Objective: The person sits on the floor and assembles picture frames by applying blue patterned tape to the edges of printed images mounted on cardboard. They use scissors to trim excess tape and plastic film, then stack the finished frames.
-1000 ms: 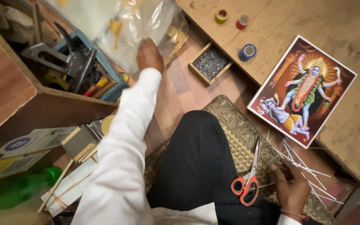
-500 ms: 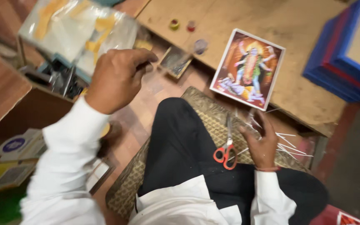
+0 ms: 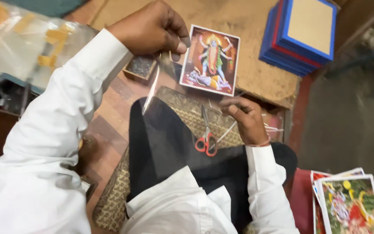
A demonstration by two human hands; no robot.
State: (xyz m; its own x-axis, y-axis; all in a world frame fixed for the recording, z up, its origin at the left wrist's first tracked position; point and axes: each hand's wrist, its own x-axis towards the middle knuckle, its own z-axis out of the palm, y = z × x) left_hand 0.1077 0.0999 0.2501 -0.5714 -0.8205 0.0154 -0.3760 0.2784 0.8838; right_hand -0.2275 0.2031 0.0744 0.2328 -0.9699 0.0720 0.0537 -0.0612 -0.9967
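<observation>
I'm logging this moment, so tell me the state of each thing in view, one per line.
Left hand: raised, grip pinching the clear plastic sheet.
Clear plastic sheet: held up, hanging over the lap.
Right hand: low, fingers on the sheet's far edge.
Red-handled scissors: lying on the mat, blades shut.
Colourful print: flat on the board.
Blue frames: stacked.

A clear plastic bag (image 3: 27, 43) (yellow pieces inside) lies upper left.

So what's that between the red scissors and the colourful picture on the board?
In the head view, the right hand sits between the red scissors and the colourful picture, pinching the lower edge of a clear plastic sheet that the left hand holds up.
</observation>
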